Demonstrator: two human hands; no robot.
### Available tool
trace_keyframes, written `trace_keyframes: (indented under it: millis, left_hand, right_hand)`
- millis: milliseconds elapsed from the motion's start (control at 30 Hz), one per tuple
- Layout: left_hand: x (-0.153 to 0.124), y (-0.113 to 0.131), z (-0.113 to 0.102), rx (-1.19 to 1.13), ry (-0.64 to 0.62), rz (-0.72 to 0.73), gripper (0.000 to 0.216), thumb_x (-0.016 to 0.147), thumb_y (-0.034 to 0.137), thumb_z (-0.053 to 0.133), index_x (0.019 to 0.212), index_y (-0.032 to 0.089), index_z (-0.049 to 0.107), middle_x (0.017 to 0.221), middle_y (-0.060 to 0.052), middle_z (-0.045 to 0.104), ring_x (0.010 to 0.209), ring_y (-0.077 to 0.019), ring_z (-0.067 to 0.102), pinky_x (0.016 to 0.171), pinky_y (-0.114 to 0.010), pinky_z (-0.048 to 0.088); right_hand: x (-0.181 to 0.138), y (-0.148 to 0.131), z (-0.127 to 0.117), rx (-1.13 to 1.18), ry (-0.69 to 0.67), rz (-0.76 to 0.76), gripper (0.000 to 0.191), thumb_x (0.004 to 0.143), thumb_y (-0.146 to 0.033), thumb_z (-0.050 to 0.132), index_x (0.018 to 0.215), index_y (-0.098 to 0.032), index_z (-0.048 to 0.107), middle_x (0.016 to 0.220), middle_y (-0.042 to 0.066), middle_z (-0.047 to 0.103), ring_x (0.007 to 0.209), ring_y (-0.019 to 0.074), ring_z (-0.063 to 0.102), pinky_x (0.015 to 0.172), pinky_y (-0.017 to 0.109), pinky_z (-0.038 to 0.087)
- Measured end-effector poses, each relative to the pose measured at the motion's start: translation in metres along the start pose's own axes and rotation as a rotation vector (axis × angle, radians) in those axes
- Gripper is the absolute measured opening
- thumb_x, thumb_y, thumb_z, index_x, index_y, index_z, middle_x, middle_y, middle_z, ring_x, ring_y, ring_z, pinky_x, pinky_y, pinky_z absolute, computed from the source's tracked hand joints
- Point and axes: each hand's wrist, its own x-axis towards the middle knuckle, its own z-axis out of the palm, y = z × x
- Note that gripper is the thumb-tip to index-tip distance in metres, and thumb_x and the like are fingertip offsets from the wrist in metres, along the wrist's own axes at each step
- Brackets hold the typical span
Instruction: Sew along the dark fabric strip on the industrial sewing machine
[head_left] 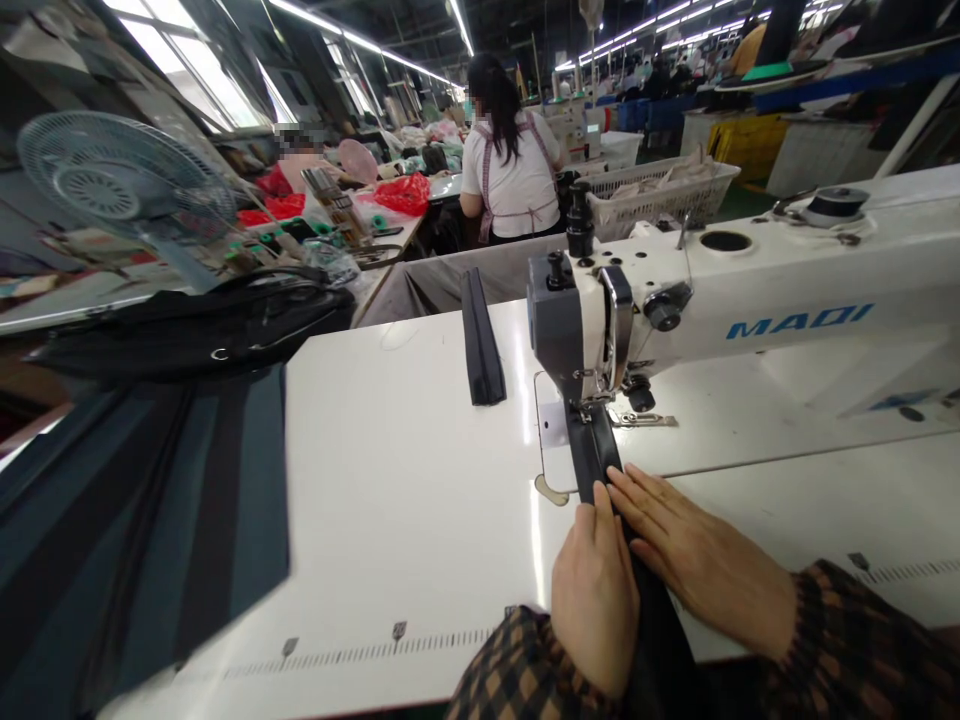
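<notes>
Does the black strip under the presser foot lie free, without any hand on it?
No, the left hand and right hand both press the black strip.

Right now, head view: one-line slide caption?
Both hands, left hand and right hand, press a black strip flat under the sewing machine needle on a white table.

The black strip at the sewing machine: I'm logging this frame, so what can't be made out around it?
- Head view: needle and presser foot, small and shadowed under the machine head.
- Near end of the black strip, covered by the left hand and right hand.
- Both forearms, cut off by the bottom edge.
- Dark fabric at left, motion-blurred.
</notes>
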Motion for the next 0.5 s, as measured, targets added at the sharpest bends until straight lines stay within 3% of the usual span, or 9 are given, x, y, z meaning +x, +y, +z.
trace_keyframes:
  millis: [200, 333, 400, 500]
  left_hand:
    - [0.011, -0.005, -0.023, -0.135, -0.13, 0.012, 0.04, 0.088, 0.018, 0.029, 0.125, 0.012, 0.04, 0.096, -0.011, 0.057, 0.078, -0.0188, 0.06, 0.067, -0.029, 0.05]
    - [0.035, -0.025, -0.045, -0.136, -0.227, 0.211, 0.035, 0.089, 0.027, 0.029, 0.096, 0.018, 0.063, 0.075, -0.005, 0.057, 0.066, -0.0137, 0.057, 0.062, -0.025, 0.048]
    - [0.046, -0.038, -0.049, -0.098, -0.183, 0.365, 0.031, 0.087, 0.029, 0.035, 0.089, 0.021, 0.065, 0.079, -0.006, 0.058, 0.075, -0.0161, 0.057, 0.068, -0.029, 0.049]
    - [0.053, -0.054, -0.045, -0.105, -0.041, 0.528, 0.023, 0.083, 0.028, 0.046, 0.097, 0.023, 0.064, 0.11, -0.008, 0.055, 0.107, -0.0231, 0.048, 0.088, -0.04, 0.044]
  right_hand:
    - [0.002, 0.002, 0.001, 0.033, -0.012, -0.076, 0.042, 0.085, -0.022, 0.042, 0.126, -0.014, 0.04, 0.138, 0.009, 0.029, 0.127, 0.0236, 0.022, 0.101, 0.041, 0.035]
    - [0.0, -0.002, 0.001, -0.013, 0.013, -0.088, 0.04, 0.087, -0.022, 0.039, 0.125, -0.009, 0.041, 0.135, 0.012, 0.034, 0.126, 0.024, 0.025, 0.102, 0.041, 0.034]
    - [-0.002, -0.002, 0.001, -0.002, 0.047, -0.087, 0.04, 0.087, -0.022, 0.039, 0.125, -0.01, 0.041, 0.134, 0.011, 0.036, 0.126, 0.0233, 0.026, 0.102, 0.04, 0.034]
    - [-0.003, 0.0, 0.002, 0.119, 0.097, -0.037, 0.036, 0.087, -0.022, 0.039, 0.121, -0.015, 0.046, 0.13, 0.006, 0.043, 0.123, 0.0206, 0.032, 0.101, 0.038, 0.036]
